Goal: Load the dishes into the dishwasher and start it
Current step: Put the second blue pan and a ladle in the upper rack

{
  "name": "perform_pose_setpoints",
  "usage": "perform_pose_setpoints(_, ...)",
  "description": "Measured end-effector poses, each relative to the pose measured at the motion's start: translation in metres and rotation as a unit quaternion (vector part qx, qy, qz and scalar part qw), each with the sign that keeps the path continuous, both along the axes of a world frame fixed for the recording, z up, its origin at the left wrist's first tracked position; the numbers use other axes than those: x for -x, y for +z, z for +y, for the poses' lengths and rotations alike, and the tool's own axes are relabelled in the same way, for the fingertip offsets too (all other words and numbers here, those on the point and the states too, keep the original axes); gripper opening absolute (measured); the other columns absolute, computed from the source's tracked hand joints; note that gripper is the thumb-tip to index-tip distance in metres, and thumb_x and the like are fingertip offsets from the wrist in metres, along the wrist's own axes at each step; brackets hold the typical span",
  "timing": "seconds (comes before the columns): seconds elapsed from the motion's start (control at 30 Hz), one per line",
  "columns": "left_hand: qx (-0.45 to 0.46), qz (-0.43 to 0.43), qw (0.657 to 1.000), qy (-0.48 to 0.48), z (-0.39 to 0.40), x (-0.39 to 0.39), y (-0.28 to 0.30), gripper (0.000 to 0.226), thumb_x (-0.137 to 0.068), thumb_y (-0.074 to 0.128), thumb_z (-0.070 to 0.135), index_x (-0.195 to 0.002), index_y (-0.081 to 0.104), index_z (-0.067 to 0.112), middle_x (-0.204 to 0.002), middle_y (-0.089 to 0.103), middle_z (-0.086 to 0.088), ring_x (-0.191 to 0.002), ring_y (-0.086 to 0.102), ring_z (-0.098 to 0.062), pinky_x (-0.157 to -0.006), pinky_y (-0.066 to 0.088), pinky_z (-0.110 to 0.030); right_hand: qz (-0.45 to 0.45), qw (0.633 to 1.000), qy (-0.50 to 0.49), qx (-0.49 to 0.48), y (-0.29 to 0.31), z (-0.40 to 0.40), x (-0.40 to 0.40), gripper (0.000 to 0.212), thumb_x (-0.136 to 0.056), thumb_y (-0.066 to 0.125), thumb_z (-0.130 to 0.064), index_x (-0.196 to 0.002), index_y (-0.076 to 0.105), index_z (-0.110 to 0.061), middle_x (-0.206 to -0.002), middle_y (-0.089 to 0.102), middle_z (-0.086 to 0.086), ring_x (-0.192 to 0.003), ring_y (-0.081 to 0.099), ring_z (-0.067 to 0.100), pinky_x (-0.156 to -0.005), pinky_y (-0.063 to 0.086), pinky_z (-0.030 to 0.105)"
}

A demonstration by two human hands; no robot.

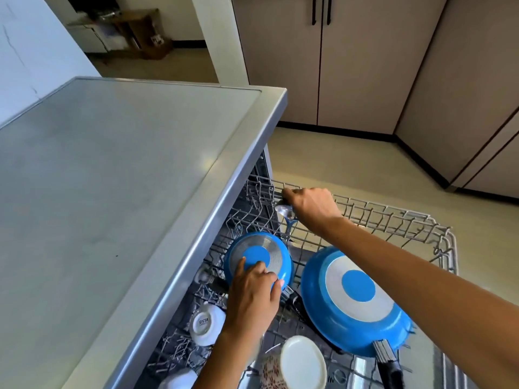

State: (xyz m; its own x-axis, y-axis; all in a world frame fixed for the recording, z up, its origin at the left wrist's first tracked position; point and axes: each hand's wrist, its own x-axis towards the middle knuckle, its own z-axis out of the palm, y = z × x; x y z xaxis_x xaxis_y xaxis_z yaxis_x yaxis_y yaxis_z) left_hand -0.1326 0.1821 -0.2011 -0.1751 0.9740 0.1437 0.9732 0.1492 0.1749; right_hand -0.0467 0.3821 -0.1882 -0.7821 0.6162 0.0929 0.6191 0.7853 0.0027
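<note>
The dishwasher's lower wire rack (pixel 393 217) is pulled out over the floor. A small blue pan (pixel 259 256) lies upside down at the rack's left side. My left hand (pixel 254 293) grips its near rim, thumb on one side and fingers on the base. A large blue pan (pixel 354 299) rests upside down to the right, its black handle (pixel 389 366) pointing toward me. My right hand (pixel 309 209) reaches across to the rack's far side and holds a metal spoon or ladle (pixel 285 213) there. White bowls (pixel 206 324) and a white plate (pixel 303 363) sit nearer me.
A steel countertop (pixel 120 192) overhangs the dishwasher on the left. Beige cabinets (pixel 351 66) with black handles stand across the tiled floor (pixel 351 164). A patterned mug (pixel 269 372) sits beside the white plate at the bottom edge.
</note>
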Motion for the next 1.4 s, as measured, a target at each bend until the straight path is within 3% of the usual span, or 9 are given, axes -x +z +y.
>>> perform_pose_setpoints(0.17, 0.013, -0.013, 1.000, 0.008, -0.003, -0.003, 0.000, 0.010, -0.073, 0.079, 0.024, -0.068, 0.072, 0.021, -0.065, 0.056, 0.007, -0.058, 0.054, -0.011, -0.090, 0.053, -0.041, -0.065, 0.996, 0.015, 0.054, -0.022, -0.005, 0.004, 0.023, -0.100, 0.039, -0.015, -0.123, 0.041, -0.010, -0.086, 0.059, 0.002, -0.051, 0.040, 0.011, -0.050, 0.045, 0.026)
perform_pose_setpoints(0.27, 0.018, -0.023, 1.000, 0.008, -0.005, -0.003, -0.002, 0.007, -0.074, 0.078, 0.025, -0.073, 0.072, 0.021, -0.069, 0.058, 0.007, -0.062, 0.057, -0.011, -0.093, 0.051, -0.041, -0.058, 0.992, -0.008, 0.113, -0.029, -0.010, 0.006, 0.024, -0.100, 0.038, -0.013, -0.123, 0.042, -0.008, -0.080, 0.047, 0.003, -0.054, 0.040, 0.010, -0.055, 0.047, 0.026)
perform_pose_setpoints(0.43, 0.021, -0.020, 0.999, 0.022, -0.006, -0.005, 0.000, 0.009, -0.075, 0.077, 0.025, -0.072, 0.071, 0.019, -0.070, 0.058, 0.007, -0.065, 0.057, -0.010, -0.098, 0.047, -0.040, -0.022, 0.984, -0.064, 0.162, -0.047, -0.011, 0.013, 0.032, -0.096, 0.048, -0.011, -0.127, 0.041, -0.008, -0.092, 0.058, 0.008, -0.064, 0.050, 0.012, -0.056, 0.045, 0.022)
perform_pose_setpoints(0.63, 0.042, -0.032, 0.998, 0.029, -0.007, -0.008, 0.006, 0.009, -0.071, 0.080, 0.022, -0.073, 0.071, 0.019, -0.072, 0.060, 0.006, -0.069, 0.058, -0.012, -0.086, 0.055, -0.038, -0.044, 0.985, -0.061, 0.154, -0.040, -0.022, 0.002, 0.036, -0.095, 0.044, -0.003, -0.131, 0.041, -0.009, -0.096, 0.055, 0.008, -0.055, 0.040, 0.007, -0.051, 0.039, 0.020)
perform_pose_setpoints(0.7, 0.039, -0.036, 0.998, 0.034, -0.008, -0.009, 0.003, 0.007, -0.075, 0.077, 0.020, -0.080, 0.072, 0.019, -0.080, 0.063, 0.004, -0.077, 0.060, -0.014, -0.087, 0.054, -0.038, -0.038, 0.986, -0.071, 0.144, -0.034, -0.030, -0.008, 0.033, -0.095, 0.046, -0.005, -0.127, 0.047, -0.009, -0.097, 0.059, 0.006, -0.059, 0.048, 0.010, -0.056, 0.042, 0.021)
perform_pose_setpoints(0.8, 0.063, -0.038, 0.997, 0.038, -0.011, -0.011, 0.001, 0.024, -0.092, 0.057, 0.024, -0.113, 0.067, 0.018, -0.114, 0.061, 0.000, -0.109, 0.055, -0.016, -0.113, 0.030, -0.036, 0.017, 0.982, -0.104, 0.158, -0.025, -0.051, -0.029, 0.031, -0.093, 0.047, -0.006, -0.121, 0.057, -0.017, -0.100, 0.068, 0.004, -0.076, 0.064, 0.019, -0.068, 0.055, 0.029)
perform_pose_setpoints(0.9, 0.096, -0.030, 0.994, 0.042, -0.018, -0.015, 0.006, 0.037, -0.098, 0.045, 0.025, -0.135, 0.052, 0.019, -0.141, 0.047, -0.003, -0.133, 0.037, -0.017, -0.119, 0.009, -0.034, 0.101, 0.973, -0.121, 0.167, -0.011, -0.083, -0.055, 0.023, -0.091, 0.051, -0.008, -0.107, 0.065, -0.017, -0.093, 0.071, 0.004, -0.076, 0.066, 0.025, -0.066, 0.056, 0.035)
perform_pose_setpoints(1.1, -0.009, -0.041, 0.998, 0.050, -0.064, -0.051, 0.046, 0.027, -0.084, 0.059, 0.010, -0.109, 0.069, 0.010, -0.115, 0.066, -0.010, -0.110, 0.058, -0.028, -0.100, 0.045, -0.043, 0.221, 0.946, -0.140, 0.193, 0.032, -0.156, -0.098, 0.017, -0.087, 0.056, -0.014, -0.094, 0.070, -0.020, -0.083, 0.072, 0.003, -0.075, 0.065, 0.031, -0.063, 0.053, 0.039)
perform_pose_setpoints(1.4, -0.129, -0.016, 0.989, 0.075, -0.274, -0.118, 0.205, 0.026, -0.090, 0.054, 0.017, -0.110, 0.069, 0.011, -0.119, 0.064, -0.004, -0.111, 0.058, -0.023, -0.100, 0.044, -0.042, 0.305, 0.929, -0.075, 0.198, 0.189, -0.341, -0.163, 0.012, -0.090, 0.056, -0.025, -0.090, 0.068, -0.022, -0.078, 0.071, -0.001, -0.070, 0.065, 0.023, -0.059, 0.051, 0.036)
